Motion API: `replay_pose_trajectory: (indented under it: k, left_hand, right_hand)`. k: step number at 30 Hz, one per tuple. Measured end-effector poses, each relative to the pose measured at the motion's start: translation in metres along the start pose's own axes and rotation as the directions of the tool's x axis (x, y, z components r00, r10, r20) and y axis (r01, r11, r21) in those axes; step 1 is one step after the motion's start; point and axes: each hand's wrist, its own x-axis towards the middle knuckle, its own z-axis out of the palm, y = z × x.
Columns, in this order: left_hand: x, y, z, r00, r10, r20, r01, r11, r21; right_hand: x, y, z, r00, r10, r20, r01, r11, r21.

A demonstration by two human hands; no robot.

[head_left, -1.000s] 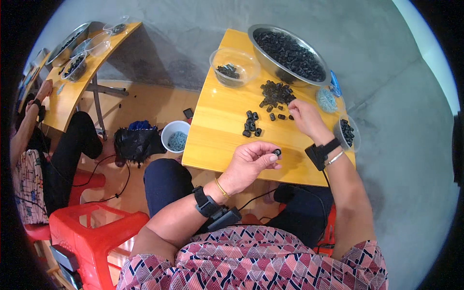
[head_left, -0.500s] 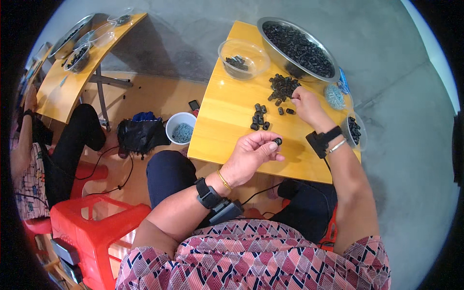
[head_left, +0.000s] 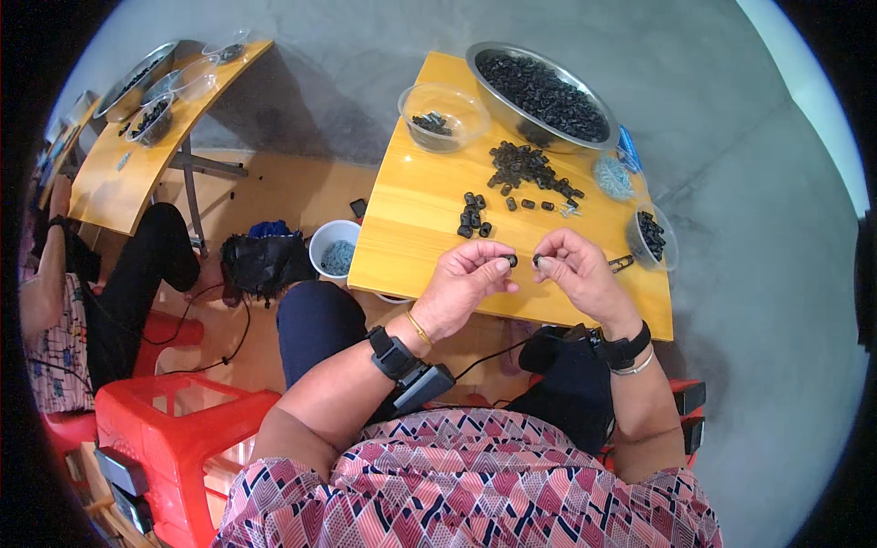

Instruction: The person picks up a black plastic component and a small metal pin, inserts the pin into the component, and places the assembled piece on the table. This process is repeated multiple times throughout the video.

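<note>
My left hand pinches a small black barrel-shaped plastic part between thumb and fingertips, over the front of the yellow table. Facing it, a short gap away, my right hand is closed on another small black plastic piece, mostly covered by the fingers. Beyond my hands lies a cluster of similar black barrel-shaped parts. Farther back is a loose pile of small black pieces, with a few tiny silvery bits at its right end.
A large steel bowl full of black pieces stands at the back, beside a clear bowl. On the right are a tub of pale blue bits and a clear cup of black parts. A white bucket, red stool and another person's table are left.
My right hand has come from the pile toward me and now holds a black piece close to my left hand's part. The pile has spread rightward, and silvery bits now show beside it.
</note>
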Motion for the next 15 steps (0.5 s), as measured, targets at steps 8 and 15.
replay_pose_trajectory:
  k: [8,15]
  left_hand:
    - [-0.001,0.001,0.002,1.0,-0.021,0.004,0.021,1.0,0.007]
    - [-0.001,0.001,0.001,0.999,-0.034,-0.025,0.034,0.999,0.04]
  right_hand:
    - [-0.008,0.007,0.011,0.998,-0.042,-0.052,0.042,0.999,0.001]
    - [-0.006,0.014,0.012,0.996,-0.066,-0.056,0.068,0.997,0.033]
